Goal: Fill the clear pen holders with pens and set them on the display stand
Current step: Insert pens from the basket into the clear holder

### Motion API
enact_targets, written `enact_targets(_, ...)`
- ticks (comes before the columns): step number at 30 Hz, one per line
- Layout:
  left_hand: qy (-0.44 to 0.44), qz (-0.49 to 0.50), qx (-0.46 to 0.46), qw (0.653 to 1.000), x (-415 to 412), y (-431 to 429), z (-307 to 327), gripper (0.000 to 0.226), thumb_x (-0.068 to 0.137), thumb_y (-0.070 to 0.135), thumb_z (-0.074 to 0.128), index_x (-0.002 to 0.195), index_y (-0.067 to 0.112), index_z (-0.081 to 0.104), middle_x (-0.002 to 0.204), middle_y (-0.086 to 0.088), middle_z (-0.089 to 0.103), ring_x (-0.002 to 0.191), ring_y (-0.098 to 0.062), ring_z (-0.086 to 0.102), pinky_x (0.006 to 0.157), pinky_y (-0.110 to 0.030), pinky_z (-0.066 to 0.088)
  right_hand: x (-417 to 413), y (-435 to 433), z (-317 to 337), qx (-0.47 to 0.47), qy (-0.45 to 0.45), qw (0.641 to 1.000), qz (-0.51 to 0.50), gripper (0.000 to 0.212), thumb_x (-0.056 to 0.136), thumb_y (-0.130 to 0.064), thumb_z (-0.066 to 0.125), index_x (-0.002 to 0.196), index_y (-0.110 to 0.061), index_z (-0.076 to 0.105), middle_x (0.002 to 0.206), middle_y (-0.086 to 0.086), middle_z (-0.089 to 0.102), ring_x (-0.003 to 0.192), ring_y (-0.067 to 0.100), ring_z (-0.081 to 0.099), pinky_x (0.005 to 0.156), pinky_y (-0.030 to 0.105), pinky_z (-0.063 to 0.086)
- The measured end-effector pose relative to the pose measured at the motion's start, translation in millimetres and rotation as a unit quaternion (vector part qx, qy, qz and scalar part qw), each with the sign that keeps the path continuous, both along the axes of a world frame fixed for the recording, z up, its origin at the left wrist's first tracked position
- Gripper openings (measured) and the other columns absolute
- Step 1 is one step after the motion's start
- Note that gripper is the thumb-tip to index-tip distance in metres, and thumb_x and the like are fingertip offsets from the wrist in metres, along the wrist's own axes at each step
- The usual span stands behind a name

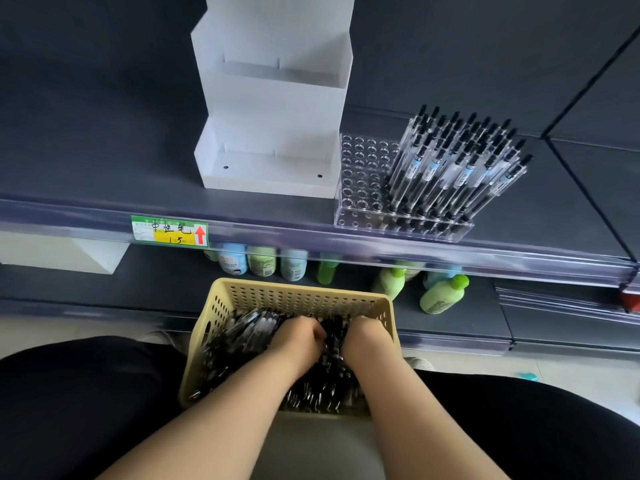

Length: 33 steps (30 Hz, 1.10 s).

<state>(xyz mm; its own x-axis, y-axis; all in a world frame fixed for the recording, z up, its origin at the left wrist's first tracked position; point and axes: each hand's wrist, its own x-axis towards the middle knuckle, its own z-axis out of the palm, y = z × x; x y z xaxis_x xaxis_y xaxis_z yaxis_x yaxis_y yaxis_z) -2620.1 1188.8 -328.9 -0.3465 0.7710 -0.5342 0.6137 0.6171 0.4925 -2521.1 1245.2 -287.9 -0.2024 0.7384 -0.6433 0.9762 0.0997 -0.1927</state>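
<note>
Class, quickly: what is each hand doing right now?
Left hand: curled round pens in the basket.
Right hand: curled round pens too.

Perforated matt beige plastic basket; glossy clear pen holder; matt white stand.

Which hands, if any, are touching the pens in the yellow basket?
Touching, both. Head view: the left hand and right hand are buried among the pens in the basket, fingers curled round some.
</note>
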Motion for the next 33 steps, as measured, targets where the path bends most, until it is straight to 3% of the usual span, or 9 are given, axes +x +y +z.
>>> enact_targets(4, -0.052, -0.022, 0.040, 0.998, 28.4, 3.3, -5.4, 0.018, 0.088, 0.019, 0.053, 0.089, 0.027, 0.069, 0.099, 0.006, 0.070, 0.098, -0.015, 0.062, 0.088, -0.028, 0.047, 18.7, 10.0, 12.8, 0.017, -0.037, 0.999, 0.011, 0.016, 0.088, -0.013, 0.052, 0.104, -0.008, 0.054, 0.112, 0.012, 0.061, 0.102, 0.028, 0.062, 0.077, 0.031, 0.050)
enact_targets(5, -0.033, -0.033, 0.039, 0.998, 34.8, 5.3, -5.0, 0.017, 0.088, 0.021, 0.052, 0.088, 0.028, 0.068, 0.099, 0.008, 0.069, 0.099, -0.015, 0.061, 0.090, -0.029, 0.046, 24.7, 10.4, 16.8, 0.029, -0.028, 0.999, 0.004, 0.007, 0.087, -0.014, 0.052, 0.091, -0.009, 0.051, 0.107, 0.012, 0.063, 0.097, 0.029, 0.064, 0.072, 0.032, 0.052)
enact_targets(7, 0.046, -0.079, 0.023, 0.996, 44.4, 10.3, -4.0, 0.015, 0.088, 0.030, 0.053, 0.095, 0.030, 0.067, 0.108, 0.008, 0.063, 0.107, -0.017, 0.056, 0.093, -0.032, 0.039, 33.8, 12.0, 21.3, 0.031, -0.018, 0.999, 0.004, 0.015, 0.085, -0.014, 0.050, 0.073, -0.010, 0.042, 0.096, 0.011, 0.064, 0.088, 0.029, 0.067, 0.059, 0.029, 0.051)
enact_targets(9, 0.111, -0.134, -0.016, 0.985, 51.2, 14.2, -6.1, 0.024, 0.089, 0.040, 0.053, 0.106, 0.029, 0.065, 0.117, 0.003, 0.056, 0.115, -0.020, 0.048, 0.095, -0.037, 0.032, 39.1, 14.7, 21.7, 0.013, -0.012, 1.000, -0.001, 0.018, 0.083, -0.011, 0.048, 0.068, -0.013, 0.039, 0.083, 0.010, 0.064, 0.080, 0.027, 0.068, 0.054, 0.024, 0.049)
enact_targets(12, 0.160, -0.175, -0.052, 0.970, 58.6, 17.6, -10.3, 0.031, 0.088, 0.041, 0.054, 0.113, 0.024, 0.063, 0.123, -0.002, 0.046, 0.120, -0.024, 0.038, 0.097, -0.039, 0.029, 42.3, 17.5, 21.9, -0.013, -0.007, 1.000, -0.024, 0.013, 0.081, -0.012, 0.048, 0.069, -0.012, 0.043, 0.036, -0.001, 0.055, 0.042, 0.011, 0.059, 0.035, 0.015, 0.041)
enact_targets(14, 0.186, -0.184, -0.053, 0.964, 62.2, 18.9, -13.2, 0.030, 0.087, 0.040, 0.056, 0.110, 0.022, 0.062, 0.124, -0.004, 0.040, 0.120, -0.025, 0.034, 0.098, -0.039, 0.028, 42.0, 18.1, 23.4, -0.028, -0.001, 0.999, -0.042, 0.014, 0.082, -0.012, 0.048, 0.069, -0.011, 0.044, 0.022, -0.008, 0.042, 0.026, 0.006, 0.049, 0.029, 0.009, 0.030)
enact_targets(26, 0.203, -0.212, -0.083, 0.952, 68.6, 32.0, -9.1, 0.041, 0.086, 0.038, 0.058, 0.121, 0.019, 0.055, 0.130, -0.008, 0.033, 0.122, -0.028, 0.029, 0.098, -0.041, 0.029, 39.8, 29.1, 30.9, -0.050, 0.008, 0.995, -0.084, 0.022, 0.085, -0.018, 0.051, 0.065, -0.009, 0.047, 0.022, -0.009, 0.042, 0.024, 0.008, 0.048, 0.031, 0.010, 0.034)
enact_targets(30, 0.217, -0.256, -0.078, 0.939, 71.9, 19.2, -4.9, 0.045, 0.084, 0.047, 0.055, 0.118, 0.018, 0.056, 0.128, -0.008, 0.032, 0.122, -0.028, 0.029, 0.098, -0.044, 0.028, 47.1, 19.6, 33.0, -0.038, 0.006, 0.995, -0.093, 0.023, 0.087, -0.019, 0.052, 0.067, -0.008, 0.045, 0.021, -0.006, 0.040, 0.022, 0.009, 0.047, 0.029, 0.009, 0.030)
enact_targets(33, 0.240, -0.277, -0.081, 0.927, 69.0, 16.6, -10.4, 0.049, 0.086, 0.053, 0.051, 0.118, 0.016, 0.055, 0.125, -0.008, 0.033, 0.117, -0.027, 0.031, 0.095, -0.045, 0.028, 43.0, 15.6, 24.1, -0.017, 0.018, 0.996, -0.082, 0.023, 0.085, -0.021, 0.056, 0.068, -0.009, 0.047, 0.039, 0.000, 0.055, 0.033, 0.012, 0.055, 0.036, 0.014, 0.043)
